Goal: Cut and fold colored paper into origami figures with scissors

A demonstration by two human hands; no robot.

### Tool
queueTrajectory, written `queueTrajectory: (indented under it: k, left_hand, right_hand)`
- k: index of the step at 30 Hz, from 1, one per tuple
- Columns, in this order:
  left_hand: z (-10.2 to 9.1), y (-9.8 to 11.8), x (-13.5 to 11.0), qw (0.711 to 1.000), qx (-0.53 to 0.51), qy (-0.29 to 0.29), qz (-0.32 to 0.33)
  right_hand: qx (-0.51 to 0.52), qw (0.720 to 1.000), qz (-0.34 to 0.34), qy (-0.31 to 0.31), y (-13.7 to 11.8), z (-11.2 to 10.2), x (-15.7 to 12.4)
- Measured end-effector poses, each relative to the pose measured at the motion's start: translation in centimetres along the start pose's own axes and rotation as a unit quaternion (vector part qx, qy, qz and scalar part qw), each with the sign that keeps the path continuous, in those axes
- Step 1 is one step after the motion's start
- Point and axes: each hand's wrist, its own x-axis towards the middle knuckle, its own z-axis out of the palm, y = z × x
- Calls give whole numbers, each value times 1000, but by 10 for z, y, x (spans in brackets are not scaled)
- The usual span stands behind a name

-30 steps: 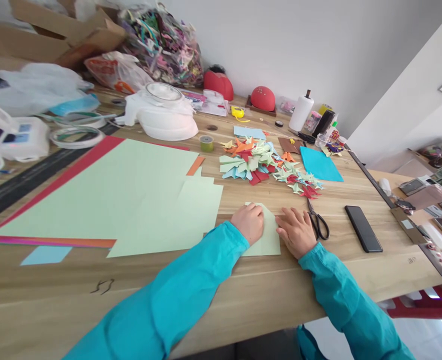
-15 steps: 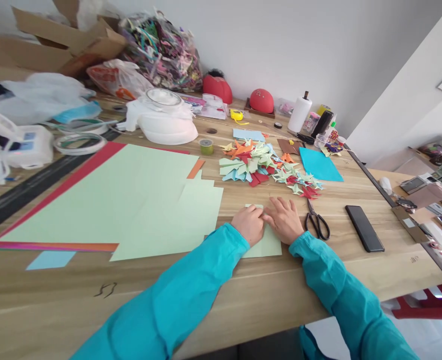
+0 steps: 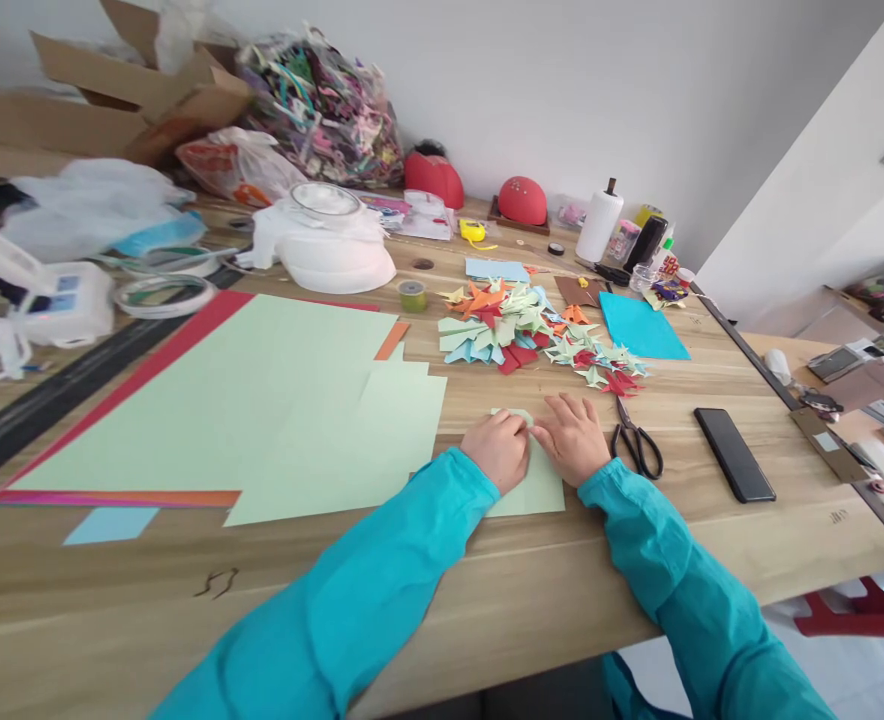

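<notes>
A small pale green sheet of paper (image 3: 538,490) lies on the wooden table in front of me, partly under both hands. My left hand (image 3: 496,450) is curled, with thumb and fingers closed at the paper's upper part. Beside it, my right hand (image 3: 573,440) has its fingers stretched out and resting flat at the sheet's right edge, its thumb nearly meeting the left hand. Just right of that hand are black-handled scissors (image 3: 638,447). Beyond the hands sits a pile of folded paper pieces (image 3: 517,325) in green, orange, red and blue.
Large pale green sheets (image 3: 209,410) over red and orange ones cover the left. A phone (image 3: 734,455) lies right, a turquoise sheet (image 3: 644,327) behind the scissors. A thread spool (image 3: 412,295), a tape measure (image 3: 473,231) and a white bottle (image 3: 600,226) stand further back.
My right hand's fingers have drawn slightly closer together. The view has shifted a little; the paper and other things stay in place.
</notes>
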Motion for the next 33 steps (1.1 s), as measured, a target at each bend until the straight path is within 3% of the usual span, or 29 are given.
queueTrajectory:
  k: [4,9,12,18,24,33]
  left_hand:
    - [8,-7,-2,998,-22,54,-4]
    - [19,-34,-5,978,-34,168,-117]
    - [24,-47,-5,972,-47,180,-146]
    - [28,-43,-5,973,-81,188,-105]
    - [22,-38,-11,966,-58,220,-120]
    - [12,-28,-14,972,-49,229,-36]
  right_hand:
    - [7,999,-25,27,2,4,-4]
    - [15,998,-51,34,2,8,-5]
    - [24,998,-52,37,2,8,-5]
    - [50,996,-68,15,1,11,-4]
    - [57,994,-91,-16,0,12,-3]
    - [51,994,-92,-34,-3,8,-2]
